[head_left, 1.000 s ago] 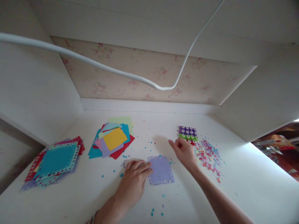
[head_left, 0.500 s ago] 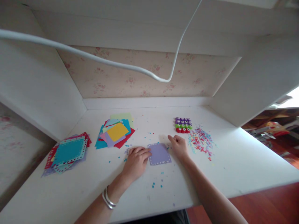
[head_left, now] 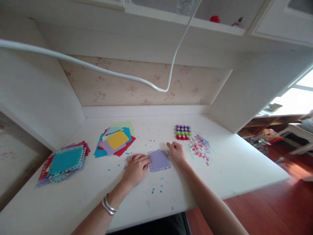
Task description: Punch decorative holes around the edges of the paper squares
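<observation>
A purple square of paper [head_left: 159, 160] lies on the white table, with small punched holes along its left, top and bottom edges. My left hand [head_left: 136, 167] rests at its left side, fingers together and fingertips holding that edge down. Just off the paper's upper right corner, my right hand [head_left: 177, 152] is closed, its fingers curled in; whatever it may hold is hidden. Small blue and purple punched paper bits [head_left: 153, 190] are scattered around the sheet. Behind the right hand stand rows of small craft punches [head_left: 183, 132] in purple, green and red.
Right of the punches spreads a heap of colourful paper confetti [head_left: 200, 145]. Coloured paper sheets [head_left: 118, 140] are piled at back left. A stack of hole-edged sheets [head_left: 67, 160] lies far left. A white cable [head_left: 137, 78] hangs across the view above the table [head_left: 97, 195].
The view has turned to the right and tilted up slightly, so everything sits farther left in it. Both hands stay nearly the same beside the purple paper.
</observation>
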Motion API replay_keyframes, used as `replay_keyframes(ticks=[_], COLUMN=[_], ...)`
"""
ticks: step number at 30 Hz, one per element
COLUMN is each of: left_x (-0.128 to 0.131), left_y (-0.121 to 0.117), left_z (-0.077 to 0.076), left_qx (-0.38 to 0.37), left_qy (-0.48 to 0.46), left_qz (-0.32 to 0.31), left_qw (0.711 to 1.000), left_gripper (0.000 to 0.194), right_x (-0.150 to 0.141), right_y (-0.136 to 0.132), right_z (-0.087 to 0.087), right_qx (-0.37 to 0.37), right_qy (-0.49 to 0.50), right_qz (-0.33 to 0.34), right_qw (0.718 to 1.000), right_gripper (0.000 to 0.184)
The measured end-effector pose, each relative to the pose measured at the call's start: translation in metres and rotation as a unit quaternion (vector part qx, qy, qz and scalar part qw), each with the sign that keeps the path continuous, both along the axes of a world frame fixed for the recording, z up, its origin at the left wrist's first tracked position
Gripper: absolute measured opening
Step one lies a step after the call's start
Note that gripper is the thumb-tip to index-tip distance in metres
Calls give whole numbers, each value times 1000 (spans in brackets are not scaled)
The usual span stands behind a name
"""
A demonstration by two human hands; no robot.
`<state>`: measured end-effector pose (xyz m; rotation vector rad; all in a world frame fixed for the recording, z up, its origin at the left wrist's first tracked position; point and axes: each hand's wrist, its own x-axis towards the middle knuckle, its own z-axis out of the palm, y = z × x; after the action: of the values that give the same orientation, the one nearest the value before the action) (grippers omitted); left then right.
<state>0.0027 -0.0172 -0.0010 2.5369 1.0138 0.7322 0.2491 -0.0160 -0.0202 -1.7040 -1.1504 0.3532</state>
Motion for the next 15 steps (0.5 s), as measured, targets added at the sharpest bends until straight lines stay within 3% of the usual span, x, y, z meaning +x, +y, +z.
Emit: replay_keyframes(ticks=[9,12,15], left_x=[-1,-1,-1], left_y=[0,-1,-1], left_z=[0,-1,0], left_qx=[-8,-11,-12], left_qy=[-7,-8,-11], left_qz=[1,6,9], left_qw=[1000,1000,1000], left_gripper=[27,27,28], right_x=[-4,-13,-26], right_y=[-5,-18,-51], right_z=[7,28,69], right_qx=[10,31,55], right_qy=[2,7,7], right_qz=[-11,-18,7], right_qw=[1000,999,998], right_gripper=[51,51,49])
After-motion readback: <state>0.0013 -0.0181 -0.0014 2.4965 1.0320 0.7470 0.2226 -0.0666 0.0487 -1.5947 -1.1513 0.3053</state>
